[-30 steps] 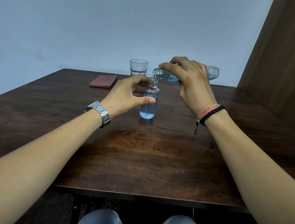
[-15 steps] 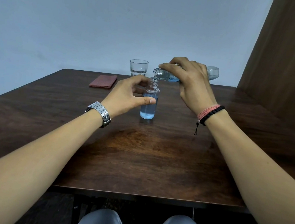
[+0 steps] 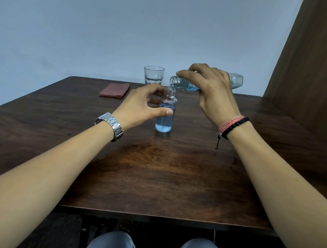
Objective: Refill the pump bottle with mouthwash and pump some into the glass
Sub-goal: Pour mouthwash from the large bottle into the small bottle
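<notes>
A small clear pump bottle point(image 3: 164, 122) stands upright on the table, without its pump top, mostly full of pale blue liquid. My left hand point(image 3: 142, 105) grips it around the middle, thumb across the front. My right hand point(image 3: 212, 90) holds the larger mouthwash bottle point(image 3: 181, 82) tipped on its side, its open mouth just above the small bottle's neck. A little blue liquid lies along the big bottle's lower side. A clear glass point(image 3: 153, 75) stands behind, at the table's far edge. I cannot see the pump top.
A folded reddish cloth point(image 3: 114, 90) lies at the far left of the dark wooden table point(image 3: 162, 175). A brown panel point(image 3: 320, 60) rises at the right. A pale wall is behind. My knees show below the near edge.
Almost nothing differs. Both hands keep their places and the big bottle stays tipped over the small bottle's neck.
</notes>
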